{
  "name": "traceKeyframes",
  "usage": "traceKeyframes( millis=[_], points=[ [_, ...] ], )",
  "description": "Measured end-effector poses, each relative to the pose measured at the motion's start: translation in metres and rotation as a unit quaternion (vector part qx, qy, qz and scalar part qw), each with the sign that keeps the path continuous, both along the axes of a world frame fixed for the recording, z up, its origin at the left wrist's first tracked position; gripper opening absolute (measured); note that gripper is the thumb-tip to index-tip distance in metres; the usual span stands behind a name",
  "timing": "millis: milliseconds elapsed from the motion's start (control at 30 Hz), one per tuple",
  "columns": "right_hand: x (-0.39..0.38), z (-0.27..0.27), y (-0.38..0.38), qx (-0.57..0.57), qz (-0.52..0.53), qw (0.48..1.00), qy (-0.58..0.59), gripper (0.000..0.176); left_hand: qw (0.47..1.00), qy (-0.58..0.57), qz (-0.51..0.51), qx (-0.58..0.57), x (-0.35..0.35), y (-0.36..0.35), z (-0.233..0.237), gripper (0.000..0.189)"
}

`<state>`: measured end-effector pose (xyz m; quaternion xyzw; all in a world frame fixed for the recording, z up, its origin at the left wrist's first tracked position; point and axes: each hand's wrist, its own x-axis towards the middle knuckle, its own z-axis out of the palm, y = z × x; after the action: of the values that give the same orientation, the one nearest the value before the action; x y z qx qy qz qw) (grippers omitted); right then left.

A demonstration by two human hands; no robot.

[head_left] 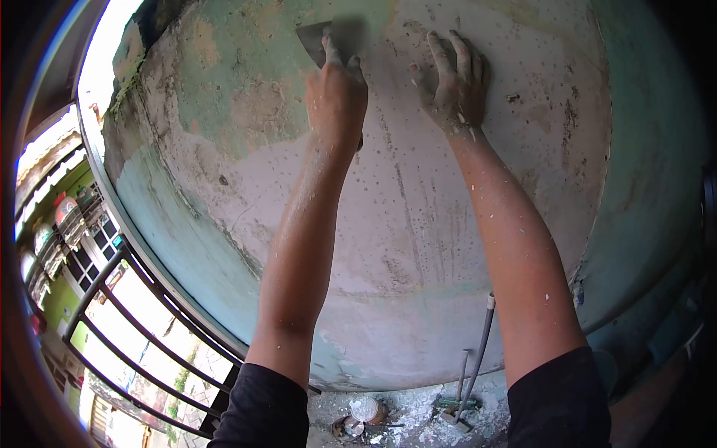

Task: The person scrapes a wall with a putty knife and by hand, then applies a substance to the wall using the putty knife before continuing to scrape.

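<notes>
The left hand [337,98] grasps a scraper [346,41], its index finger laid on the blade, which juts just above the knuckles. The right hand [457,89], holding nothing, rests fingers spread on the patchy wall [418,224]; the blade's blurred edge seems to touch it too. Beyond, leftward, stands a railing [95,295].

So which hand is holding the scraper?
The left hand, gripping the scraper; the right hand is spread against the wall, without a tool.
</notes>
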<state>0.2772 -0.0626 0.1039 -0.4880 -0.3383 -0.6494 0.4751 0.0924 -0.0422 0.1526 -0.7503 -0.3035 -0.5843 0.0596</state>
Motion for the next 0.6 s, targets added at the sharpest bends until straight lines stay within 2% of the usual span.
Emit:
traceKeyframes(
  millis=[233,467,600],
  points=[
    [-0.004,0.0,-0.002,-0.012,-0.003,1.0,0.019,0.056,0.998,0.033,-0.016,-0.056,-0.031,0.0,-0.079,0.058],
    [-0.003,0.0,0.0,-0.012,-0.009,1.0,0.019,0.057,0.998,0.027,-0.019,-0.045,-0.019,0.011,-0.098,0.059],
    [-0.001,0.0,-0.001,-0.004,-0.008,1.0,0.009,0.057,1.0,-0.017,-0.001,0.019,-0.007,0.017,-0.104,0.057]
  ],
)
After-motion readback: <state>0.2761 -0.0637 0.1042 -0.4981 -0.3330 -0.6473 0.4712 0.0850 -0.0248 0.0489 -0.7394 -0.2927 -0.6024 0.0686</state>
